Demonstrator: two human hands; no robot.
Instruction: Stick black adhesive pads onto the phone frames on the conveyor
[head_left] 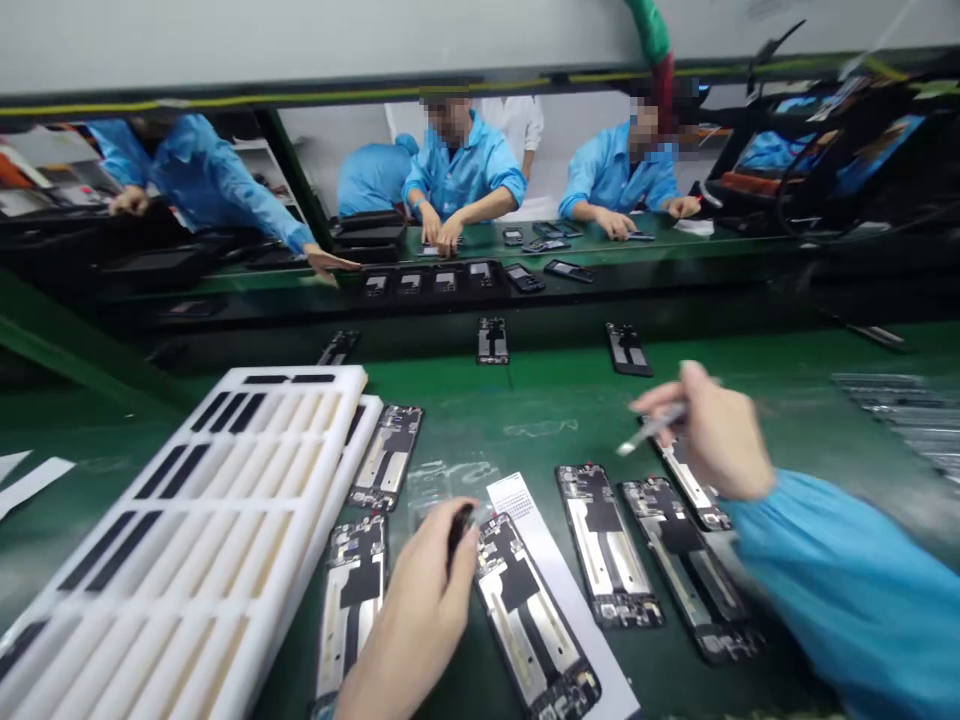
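My left hand (420, 610) is closed, thumb and fingers pinching a small dark part (459, 530) with a clear edge. It is just left of the top end of an opened phone body (529, 615), which lies partly over a printed paper strip (592, 625). My right hand (716, 430) is raised over the right-hand phones and closed around a slim silvery tool (651, 430) with a whitish tip; motion blurs it. Below it are more opened phone bodies, one phone body (604, 545) nearest the strip. Another phone body (351, 600) lies partly behind my left hand.
White foam trays (247, 480) with slots, some holding black pieces, are stacked at left. Clear plastic film (450, 480) lies mid-table. Transparent strips (907, 410) are at right. Several phones line the back edge (493, 341). Co-workers in blue sleeves (469, 180) work across the line.
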